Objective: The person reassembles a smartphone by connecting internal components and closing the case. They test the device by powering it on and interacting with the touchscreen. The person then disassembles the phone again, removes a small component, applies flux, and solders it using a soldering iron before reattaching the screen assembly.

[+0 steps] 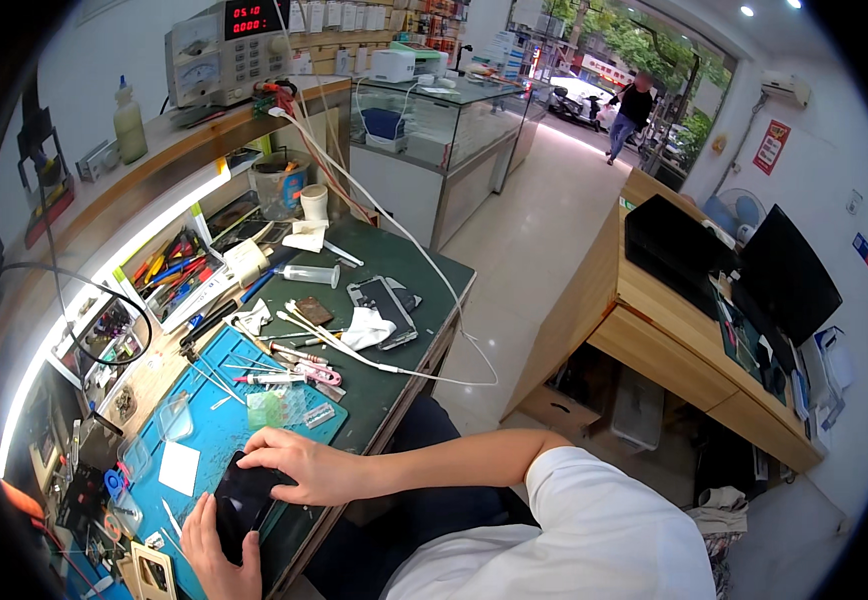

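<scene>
A black smartphone [244,497] lies at the near edge of a blue work mat [211,372], with its dark glassy face up. My left hand [216,553] grips its lower part, fingers along the left side and thumb on the right. From the right, my right hand [316,468] reaches across its upper end. Those fingers curl over the top edge, and the thumb rests near the right side. Just left of the phone are a white square card [180,468] and thin tweezers [171,520]. The phone's underside is hidden.
Beyond the hands lie swabs, a pink-handled tool [320,373], a syringe [311,274] and a disassembled device [384,312]. A white cable [424,245] loops over the bench's right edge. Small clear trays [175,418] stand at left, below a power supply [224,55]. A person [634,112] walks outside.
</scene>
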`<act>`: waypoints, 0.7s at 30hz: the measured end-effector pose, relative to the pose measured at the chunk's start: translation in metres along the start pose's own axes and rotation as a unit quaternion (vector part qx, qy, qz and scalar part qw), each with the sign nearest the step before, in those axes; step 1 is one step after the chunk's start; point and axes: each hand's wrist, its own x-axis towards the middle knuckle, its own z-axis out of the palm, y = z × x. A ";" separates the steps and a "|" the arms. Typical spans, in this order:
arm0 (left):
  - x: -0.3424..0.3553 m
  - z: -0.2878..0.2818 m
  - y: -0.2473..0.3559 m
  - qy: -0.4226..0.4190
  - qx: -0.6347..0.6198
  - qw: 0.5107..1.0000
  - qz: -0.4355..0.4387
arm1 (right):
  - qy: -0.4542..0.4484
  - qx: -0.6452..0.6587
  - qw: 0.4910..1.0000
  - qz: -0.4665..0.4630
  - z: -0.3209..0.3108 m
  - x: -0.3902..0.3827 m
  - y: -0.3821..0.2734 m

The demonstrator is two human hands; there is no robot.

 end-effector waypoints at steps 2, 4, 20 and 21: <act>0.001 -0.002 -0.003 0.007 0.002 1.000 0.004 | 0.010 -0.004 1.000 -0.010 -0.001 0.002 -0.001; 0.004 -0.011 -0.009 -0.010 -0.010 1.000 0.012 | 0.027 -0.043 0.998 -0.041 0.003 0.007 -0.002; 0.025 -0.043 -0.057 -0.062 -0.303 0.949 -0.054 | 0.079 -0.170 0.978 -0.085 0.001 0.052 -0.019; 0.026 -0.041 -0.058 -0.057 -0.308 0.948 -0.059 | 0.074 -0.169 0.980 -0.072 -0.001 0.053 -0.019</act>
